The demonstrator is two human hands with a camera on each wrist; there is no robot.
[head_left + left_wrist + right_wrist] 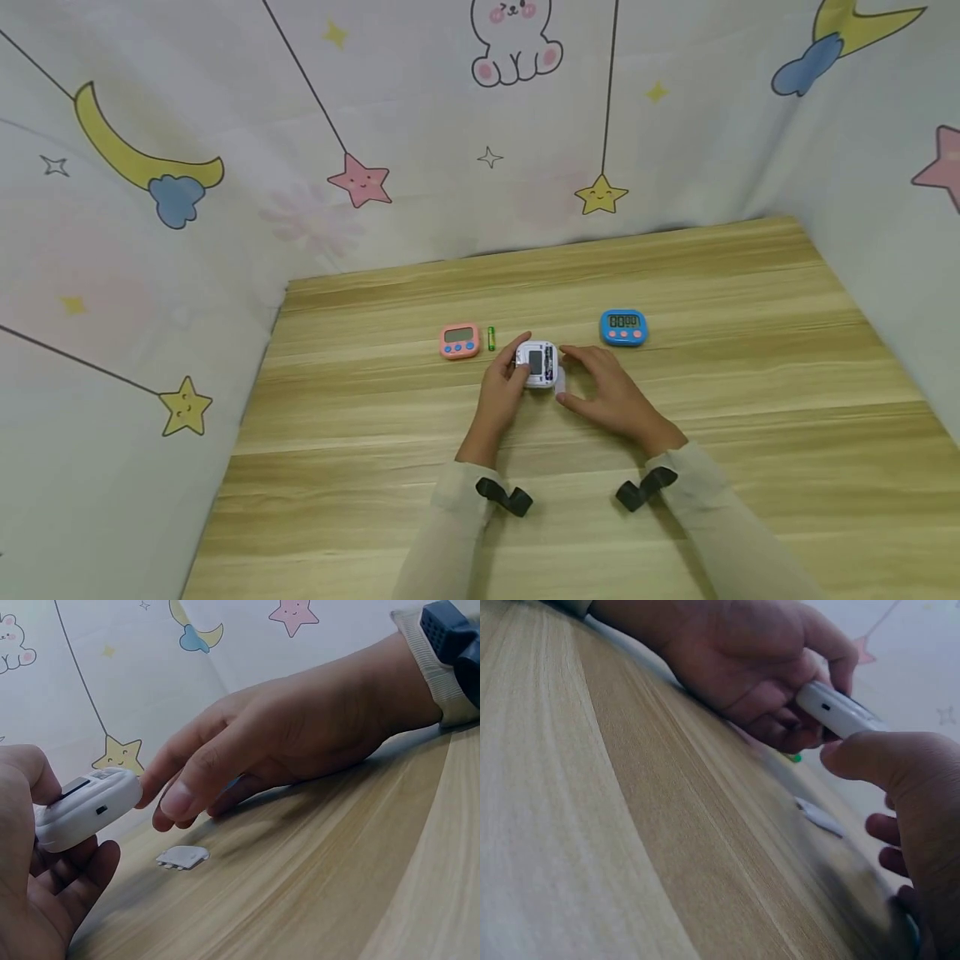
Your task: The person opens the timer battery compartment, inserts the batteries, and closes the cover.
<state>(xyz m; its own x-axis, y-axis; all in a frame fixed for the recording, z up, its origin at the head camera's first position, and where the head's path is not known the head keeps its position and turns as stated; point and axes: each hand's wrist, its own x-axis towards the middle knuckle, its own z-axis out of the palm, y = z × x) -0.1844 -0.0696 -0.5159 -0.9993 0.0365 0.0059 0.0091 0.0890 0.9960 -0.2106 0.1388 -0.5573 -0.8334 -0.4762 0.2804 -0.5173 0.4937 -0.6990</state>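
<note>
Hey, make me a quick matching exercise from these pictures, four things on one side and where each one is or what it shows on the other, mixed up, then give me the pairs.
Things:
1. White device
2. Pink timer
3. Blue timer
4. Small white cover

Places and states:
A. Shows digits on its display
B. Lies on the table between the two hands
C. Held in the left hand
D. Just left of the green battery

Right pairs: 1-C, 2-D, 3-A, 4-B
</note>
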